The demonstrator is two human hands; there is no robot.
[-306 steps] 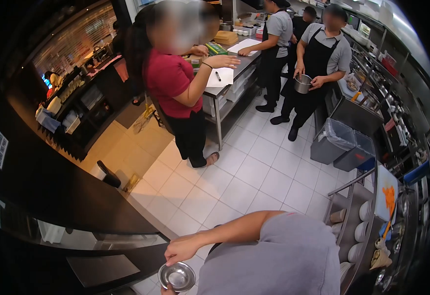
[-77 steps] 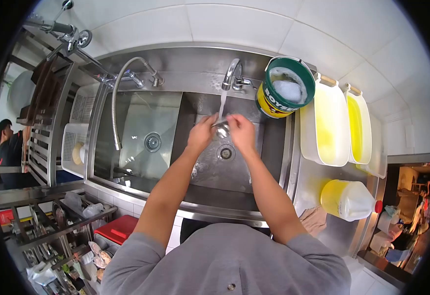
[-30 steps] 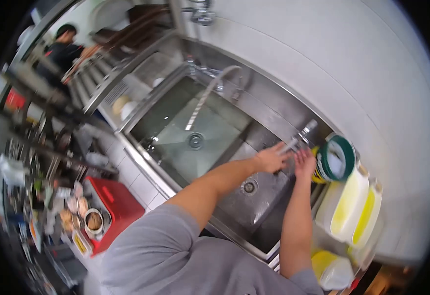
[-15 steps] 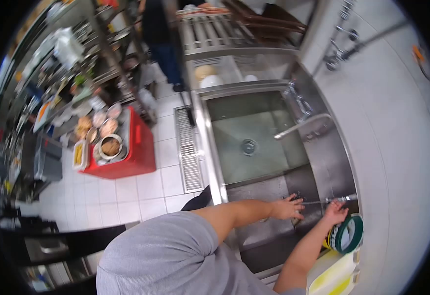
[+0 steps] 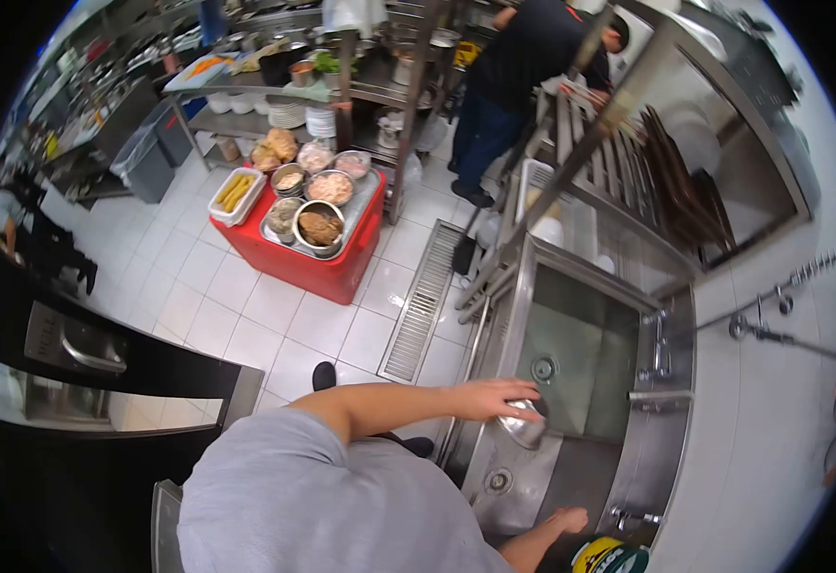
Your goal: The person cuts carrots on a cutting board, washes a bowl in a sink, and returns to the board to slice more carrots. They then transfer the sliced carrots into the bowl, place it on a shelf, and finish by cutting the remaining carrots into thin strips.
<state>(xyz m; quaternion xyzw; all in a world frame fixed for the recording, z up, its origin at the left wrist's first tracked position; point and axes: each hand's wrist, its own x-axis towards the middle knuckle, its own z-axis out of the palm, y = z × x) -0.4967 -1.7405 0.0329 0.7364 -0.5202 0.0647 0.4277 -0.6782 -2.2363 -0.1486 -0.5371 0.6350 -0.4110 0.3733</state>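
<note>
My left hand [image 5: 502, 399] grips a shiny steel bowl [image 5: 525, 432], with the fingers over its top. The bowl is tilted above the divider between the two sink basins. My right hand [image 5: 569, 519] hovers over the near basin [image 5: 480, 477], its fingers curled together with nothing visible in them. Close to it on the wall side is a small tap [image 5: 636, 519]. A yellow and green tub [image 5: 609, 556] stands just beside my right forearm, partly cut off by the frame edge.
Water stands in the far basin [image 5: 571, 334]. A red cooler [image 5: 342, 277] on the floor carries several bowls of food and a tray of pickles [image 5: 235, 194]. A floor drain grate [image 5: 418, 310] runs beside the sink. A person [image 5: 509, 86] bends over a rack [image 5: 580, 134] beyond it.
My view has turned left. My left hand has come away from the near basin's wall side and now holds the steel bowl. My right hand has left the tap.
</note>
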